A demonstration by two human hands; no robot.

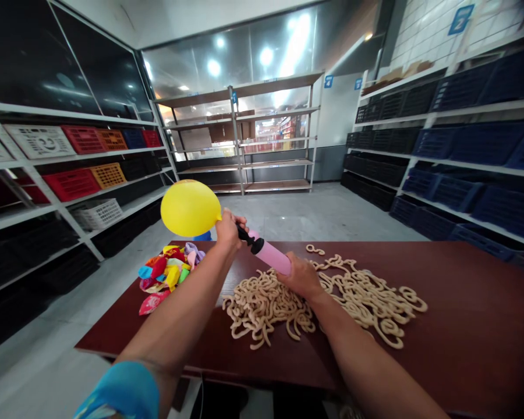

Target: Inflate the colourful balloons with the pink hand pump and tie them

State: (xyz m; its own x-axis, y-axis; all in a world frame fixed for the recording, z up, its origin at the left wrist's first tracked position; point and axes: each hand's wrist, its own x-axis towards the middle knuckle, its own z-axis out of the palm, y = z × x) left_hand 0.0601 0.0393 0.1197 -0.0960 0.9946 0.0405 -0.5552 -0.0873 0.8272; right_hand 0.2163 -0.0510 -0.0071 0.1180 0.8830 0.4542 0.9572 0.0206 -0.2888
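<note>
A round, inflated yellow balloon [190,208] is up at the left, its neck pinched in my left hand [229,228]. That hand's fingers are closed around the neck, where the black nozzle of a hand pump meets it. The pink pump [271,258] slants down to the right, its near end wrapped by my right hand [304,276]. My right palm hides the pump's rear part. Under the pump, a heap of beige curled pieces [264,305] lies on the table. Left of my forearm sits a pile of flat, colourful balloons [170,267].
The dark red table [467,302] extends right, with a second spread of beige curled pieces [367,297] on it. Shelves of crates [72,183] line the left wall, blue crates [458,195] the right. A metal rack [271,169] stands at the back.
</note>
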